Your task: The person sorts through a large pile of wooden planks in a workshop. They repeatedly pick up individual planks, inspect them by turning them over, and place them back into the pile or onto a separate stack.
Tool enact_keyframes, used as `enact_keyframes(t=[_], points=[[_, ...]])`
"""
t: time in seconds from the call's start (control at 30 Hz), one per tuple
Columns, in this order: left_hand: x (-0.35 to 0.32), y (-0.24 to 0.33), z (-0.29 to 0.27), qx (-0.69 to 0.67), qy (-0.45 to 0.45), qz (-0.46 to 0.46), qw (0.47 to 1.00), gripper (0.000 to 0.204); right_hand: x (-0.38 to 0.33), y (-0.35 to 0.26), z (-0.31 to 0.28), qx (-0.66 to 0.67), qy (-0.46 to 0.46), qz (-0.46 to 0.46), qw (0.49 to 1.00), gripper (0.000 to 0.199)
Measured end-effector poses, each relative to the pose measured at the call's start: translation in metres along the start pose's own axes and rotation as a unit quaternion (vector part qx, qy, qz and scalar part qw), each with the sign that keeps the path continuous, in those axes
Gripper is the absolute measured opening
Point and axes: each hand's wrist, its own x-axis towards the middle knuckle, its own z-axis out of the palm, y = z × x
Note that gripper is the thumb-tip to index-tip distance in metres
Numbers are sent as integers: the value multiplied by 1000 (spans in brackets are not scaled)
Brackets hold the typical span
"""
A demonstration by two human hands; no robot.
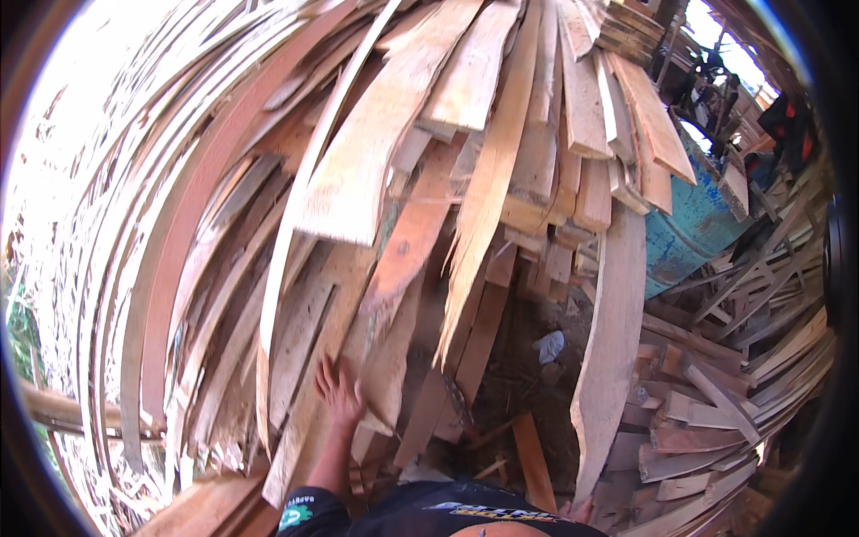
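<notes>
One left hand [340, 392], bare, open, fingers extended and parted, laid against a long pale plank [302, 438] at lower left; said plank directly beneath and beside the fingers, slanting from the heap down toward the lower edge. One right hand [583, 510], bare, mostly cut off by the dark shirt [394, 512] and the lower edge, at the foot of a tall wavy-edged plank [612, 340]; cannot tell whether gripping or merely touching. Both planks well apart, with dark littered ground [528, 380] between. Above and ahead of the left hand: one broad pale plank [371, 152], one reddish-orange plank [416, 237] and one splinter-ended plank [483, 192], all overhanging from the stacked timber. Far left: many thin, long strips [143, 224]. Right of the tall plank: one worn blue-green drum [689, 224], with a pile of short offcuts [689, 421] below. On the ground: one crumpled whitish scrap [549, 346]. Writing: coloured lettering [492, 512] across the shirt front, partly folded and cropped; white lettering and a green-and-white emblem [296, 515] on the dark left sleeve [324, 512].
</notes>
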Motion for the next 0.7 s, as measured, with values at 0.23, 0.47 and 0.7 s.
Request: enact_keyframes(t=[0.23, 0.47, 0.7], points=[[1, 9, -19, -24, -22, -1, 999, 62, 5, -21, -11, -14, -14, 28, 999, 68], [2, 4, -14, -19, 2, 28, 999, 63, -1, -21, -10, -1, -24, 52, 998, 61], [-2, 1, -12, 32, -5, 29, 999, 68, -1, -20, -12, 16, -36, 59, 997, 55]])
